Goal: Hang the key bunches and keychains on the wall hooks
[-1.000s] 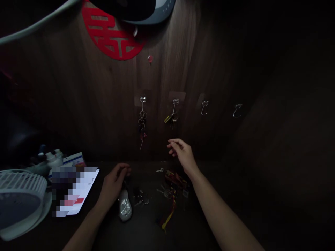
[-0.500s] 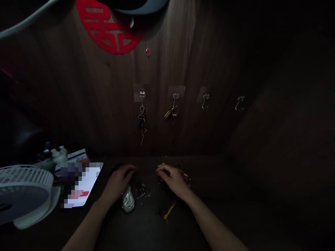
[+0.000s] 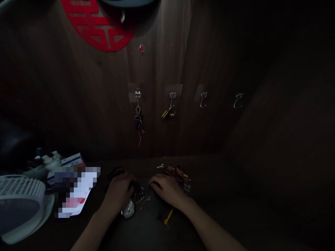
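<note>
Beyond my fingertips the worktop (image 3: 149,232) ends against the wood-grain wall (image 3: 204,136); it runs off into shadow right of my right forearm. My right hand (image 3: 169,188) bends its fingers downward between the loose keys (image 3: 141,196) and the red-and-yellow cord (image 3: 180,174); my left hand (image 3: 121,188) curls just left of those keys, above the silver fob (image 3: 128,210). I cannot tell whether either hand pinches anything. A yellow tassel (image 3: 168,217) lies nearer me.

Above, four hooks line the wall, the left two bearing hanging keys (image 3: 138,120) and a yellow-tagged bunch (image 3: 170,112). The red cut-out (image 3: 104,31) shows part of a character; the lit screen (image 3: 86,188) is masked. Left, a greenish container (image 3: 38,171) stands by white bottles (image 3: 51,162), its contents too dark to identify.
</note>
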Tool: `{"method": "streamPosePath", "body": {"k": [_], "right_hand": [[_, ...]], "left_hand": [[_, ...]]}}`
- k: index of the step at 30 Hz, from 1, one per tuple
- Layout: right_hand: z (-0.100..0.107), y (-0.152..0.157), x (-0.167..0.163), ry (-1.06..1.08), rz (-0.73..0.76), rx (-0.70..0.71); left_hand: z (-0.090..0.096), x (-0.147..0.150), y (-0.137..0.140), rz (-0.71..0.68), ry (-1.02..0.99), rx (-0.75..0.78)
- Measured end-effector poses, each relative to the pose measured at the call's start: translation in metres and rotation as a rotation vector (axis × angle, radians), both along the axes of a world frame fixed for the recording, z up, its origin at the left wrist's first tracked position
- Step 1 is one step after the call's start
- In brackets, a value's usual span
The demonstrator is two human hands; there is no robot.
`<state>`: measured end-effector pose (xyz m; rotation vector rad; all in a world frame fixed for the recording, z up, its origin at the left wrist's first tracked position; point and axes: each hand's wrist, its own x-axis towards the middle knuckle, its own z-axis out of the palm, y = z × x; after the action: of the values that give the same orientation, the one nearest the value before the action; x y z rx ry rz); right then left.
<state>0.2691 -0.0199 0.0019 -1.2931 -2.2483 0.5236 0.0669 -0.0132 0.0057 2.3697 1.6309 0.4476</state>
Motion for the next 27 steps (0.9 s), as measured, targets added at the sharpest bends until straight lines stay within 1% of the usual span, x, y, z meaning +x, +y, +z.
{"method": "streamPosePath", "body": {"k": [3, 5, 8, 11, 14, 17, 23, 27], "right_hand": [[0.001, 0.000, -0.001, 0.006, 0.006, -0.010], [0.001, 0.000, -0.002, 0.036, 0.005, -0.017], [0.001, 0.001, -0.002, 0.127, -0.021, -0.019], [0.001, 0.003, -0.003, 0.243, -0.035, -0.012], [0.001, 0.002, -0.005, 0.349, -0.044, -0.027], [-0.001, 0.000, -0.009, 0.415, -0.059, -0.114], [-0.015, -0.002, -0.020, 0.528, -0.038, -0.333], [-0.016, 0.000, -0.024, 0.650, -0.020, -0.370]], "left_hand": [[-0.001, 0.000, 0.000, 0.003, -0.005, 0.041], [-0.002, 0.000, 0.001, -0.009, -0.073, 0.054], [-0.001, 0.003, 0.001, -0.001, -0.271, -0.005], [0.002, 0.009, -0.001, 0.045, -0.476, -0.095], [0.005, 0.015, -0.004, 0.093, -0.622, -0.125], [0.007, 0.019, -0.005, 0.132, -0.704, -0.135], [0.007, 0.023, -0.003, 0.206, -0.873, -0.179], [0.005, 0.026, -0.003, 0.237, -0.986, -0.264]]}}
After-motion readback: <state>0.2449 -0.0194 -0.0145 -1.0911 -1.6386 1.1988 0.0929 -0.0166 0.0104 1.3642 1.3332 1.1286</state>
